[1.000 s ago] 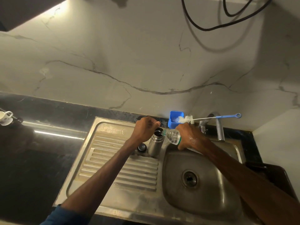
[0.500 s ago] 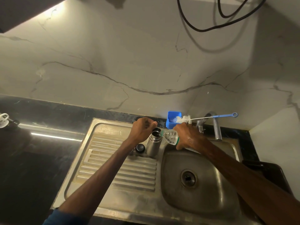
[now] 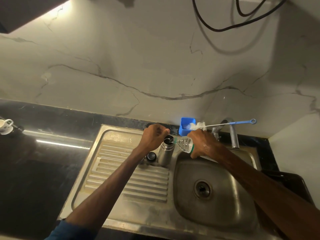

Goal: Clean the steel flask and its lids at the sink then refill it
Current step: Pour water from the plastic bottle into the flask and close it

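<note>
The steel flask [image 3: 164, 154] stands upright and uncapped on the draining board, at the edge of the sink basin [image 3: 214, 193]. My right hand [image 3: 203, 144] grips a clear plastic water bottle [image 3: 184, 143], tipped sideways with its mouth over the flask's opening. My left hand [image 3: 154, 135] is at the flask's rim with its fingers curled; whether it grips the rim or holds something small is unclear. A dark round lid [image 3: 151, 155] lies on the draining board just left of the flask.
A blue cup [image 3: 186, 128] at the back holds a white bottle brush with a blue handle [image 3: 225, 124]. The tap [image 3: 233, 137] stands behind the basin. A white mug [image 3: 6, 125] sits far left on the black counter. A dark tray [image 3: 287, 181] lies right of the sink.
Hands, bottle and flask keep the same pose; only the camera shifts slightly.
</note>
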Tool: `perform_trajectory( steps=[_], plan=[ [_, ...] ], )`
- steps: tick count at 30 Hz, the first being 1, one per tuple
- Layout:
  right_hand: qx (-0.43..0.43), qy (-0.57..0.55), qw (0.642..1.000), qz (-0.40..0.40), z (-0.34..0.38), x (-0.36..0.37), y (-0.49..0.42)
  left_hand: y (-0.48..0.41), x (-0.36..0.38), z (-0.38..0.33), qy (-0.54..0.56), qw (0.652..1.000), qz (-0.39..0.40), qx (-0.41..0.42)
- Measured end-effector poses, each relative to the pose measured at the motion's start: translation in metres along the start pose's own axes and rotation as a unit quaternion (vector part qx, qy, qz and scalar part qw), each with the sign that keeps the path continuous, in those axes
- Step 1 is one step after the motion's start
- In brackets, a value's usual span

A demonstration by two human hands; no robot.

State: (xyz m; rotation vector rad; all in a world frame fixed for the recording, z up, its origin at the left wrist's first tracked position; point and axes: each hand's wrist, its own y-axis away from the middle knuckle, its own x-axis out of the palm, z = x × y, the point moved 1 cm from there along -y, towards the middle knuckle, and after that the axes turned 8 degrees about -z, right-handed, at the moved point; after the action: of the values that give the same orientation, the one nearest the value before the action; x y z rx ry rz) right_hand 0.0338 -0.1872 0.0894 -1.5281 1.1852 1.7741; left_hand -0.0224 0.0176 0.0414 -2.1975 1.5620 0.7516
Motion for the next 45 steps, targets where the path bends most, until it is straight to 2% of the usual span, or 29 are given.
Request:
perform_trajectory(
  steps=[24, 45],
  plan=[
    [-0.005, 0.048, 0.999, 0.019, -0.003, -0.025, 0.010, 0.001, 0.001, -0.002, 0.008, 1.000, 0.000, -0.009],
    [-0.019, 0.085, 0.996, -0.005, -0.004, -0.051, 0.020, 0.001, 0.001, -0.002, 0.003, 1.000, -0.007, -0.006]
  ],
)
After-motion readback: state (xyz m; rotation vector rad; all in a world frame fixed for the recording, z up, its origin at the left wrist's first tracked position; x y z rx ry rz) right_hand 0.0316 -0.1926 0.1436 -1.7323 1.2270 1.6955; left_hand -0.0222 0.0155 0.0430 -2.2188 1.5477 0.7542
